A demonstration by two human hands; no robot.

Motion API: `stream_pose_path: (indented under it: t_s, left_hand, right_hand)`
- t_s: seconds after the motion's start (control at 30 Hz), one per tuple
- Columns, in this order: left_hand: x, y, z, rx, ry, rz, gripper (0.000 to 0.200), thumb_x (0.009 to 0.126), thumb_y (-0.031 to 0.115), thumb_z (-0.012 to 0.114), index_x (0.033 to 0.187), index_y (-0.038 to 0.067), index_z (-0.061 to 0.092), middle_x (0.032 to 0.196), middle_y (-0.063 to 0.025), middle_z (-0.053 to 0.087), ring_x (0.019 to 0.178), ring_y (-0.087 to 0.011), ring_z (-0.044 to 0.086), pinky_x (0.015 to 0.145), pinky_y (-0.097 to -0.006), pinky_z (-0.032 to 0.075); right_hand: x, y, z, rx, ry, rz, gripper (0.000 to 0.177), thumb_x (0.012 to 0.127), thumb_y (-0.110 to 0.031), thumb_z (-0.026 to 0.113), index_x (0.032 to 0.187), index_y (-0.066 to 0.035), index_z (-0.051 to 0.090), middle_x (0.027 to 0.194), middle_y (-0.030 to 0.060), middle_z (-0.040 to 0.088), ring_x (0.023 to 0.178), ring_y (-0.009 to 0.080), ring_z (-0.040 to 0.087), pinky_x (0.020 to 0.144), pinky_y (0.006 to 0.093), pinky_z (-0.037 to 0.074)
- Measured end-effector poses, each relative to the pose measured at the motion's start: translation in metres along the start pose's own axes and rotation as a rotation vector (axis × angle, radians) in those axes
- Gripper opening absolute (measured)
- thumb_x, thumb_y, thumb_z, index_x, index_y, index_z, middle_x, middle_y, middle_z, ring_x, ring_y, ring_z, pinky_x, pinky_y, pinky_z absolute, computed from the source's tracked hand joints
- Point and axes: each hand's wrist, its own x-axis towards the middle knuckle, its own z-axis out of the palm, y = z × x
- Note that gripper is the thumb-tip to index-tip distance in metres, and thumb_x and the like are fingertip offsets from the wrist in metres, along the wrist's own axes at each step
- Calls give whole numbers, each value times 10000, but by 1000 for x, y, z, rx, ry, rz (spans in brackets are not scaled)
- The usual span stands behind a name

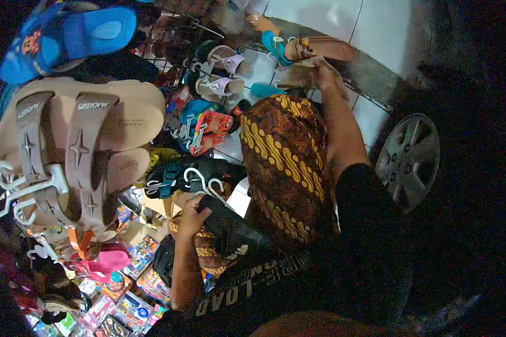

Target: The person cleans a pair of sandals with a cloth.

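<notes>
My left hand (190, 219) is closed, thumb and fingers pinching the edge of a flat black item (225, 212) whose kind I cannot make out. White plastic hanger hooks (199, 178) show just beyond it. My right hand (326, 76) reaches out past my knee, its fingers closed on a tan sandal (293, 76), partly hidden by the hand. Beside it are a sandal with a cartoon-printed strap (303, 49) and a teal sandal (275, 48). A brown and yellow batik cloth (287, 163) covers my leg between the two hands.
Large taupe sandals (84, 146) and a blue slipper (67, 39) hang close on the left. Lilac sandals (225, 76) and red slippers (212, 132) hang farther in. Packaged goods (132, 309) lie at lower left. A wheel (409, 160) stands at right, near pale floor tiles (331, 14).
</notes>
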Motion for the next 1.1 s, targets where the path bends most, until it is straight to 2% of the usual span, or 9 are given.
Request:
stream_pose_path:
  t_s: [0.03,0.1,0.2,0.33,0.6,0.73,0.93,1.03,1.1]
  left_hand:
    - [0,-6,2,-85,-3,34,216,786,-37,633,1000,-10,627,915,-5,620,861,-109,569,810,-280,460]
    - [0,-17,8,-181,22,66,177,809,25,659,981,-6,633,895,-5,620,847,-107,561,799,-276,457]
    - [-11,-25,-1,-224,-2,1,197,849,129,666,982,-11,628,879,-7,623,848,-113,559,795,-272,457]
    - [-38,-67,5,-476,249,-11,318,873,230,672,1099,12,620,999,-25,627,917,-131,553,826,-305,449]
    - [-82,-165,-4,-863,580,-46,281,902,194,608,1111,6,593,987,-70,657,877,-153,611,829,-286,473]
    - [-91,-185,-3,-1244,508,206,290,884,180,610,1082,-30,590,989,-123,671,832,-216,666,768,-354,547]
    - [-96,-154,-3,-944,427,212,407,843,259,653,1103,-47,584,990,-123,667,846,-229,645,798,-349,523]
    - [-73,-143,-1,-850,463,153,446,817,258,662,1144,-32,575,960,-69,638,863,-193,608,800,-328,496]
    - [-57,-178,-20,-820,135,194,430,833,216,639,1175,-31,556,1002,-85,635,887,-181,603,801,-323,491]
  right_hand:
    - [8,54,10,-294,122,-266,356,802,-202,700,1084,-18,582,1081,85,606,968,214,586,804,371,504]
    - [1,52,0,1481,-59,233,284,904,-262,528,1079,-44,574,1036,96,630,896,272,614,814,414,522]
    - [-71,-61,-51,1397,-327,165,451,936,-425,480,1155,-38,559,1121,147,626,989,310,619,882,442,517]
    - [-120,-221,-117,1098,-71,556,505,918,-437,529,1216,-31,554,1129,138,632,1021,295,608,887,429,514]
    - [-155,-382,-132,84,38,98,404,907,-326,592,1090,34,585,981,95,648,888,213,631,784,331,500]
    - [-160,-406,-61,-280,-553,-367,333,886,-269,600,1107,-18,592,993,86,640,894,184,612,787,298,492]
    - [-275,-315,128,-1329,-1714,-97,696,760,-659,597,1086,-51,687,1116,122,675,1005,270,624,897,404,465]
    - [-296,-271,164,-1316,-1849,-91,689,762,-640,603,1110,-48,663,1118,126,670,1012,270,619,901,401,463]
    - [-299,-265,169,-1275,-1847,-115,686,764,-627,608,1125,-45,647,1120,129,666,1017,269,615,904,399,463]
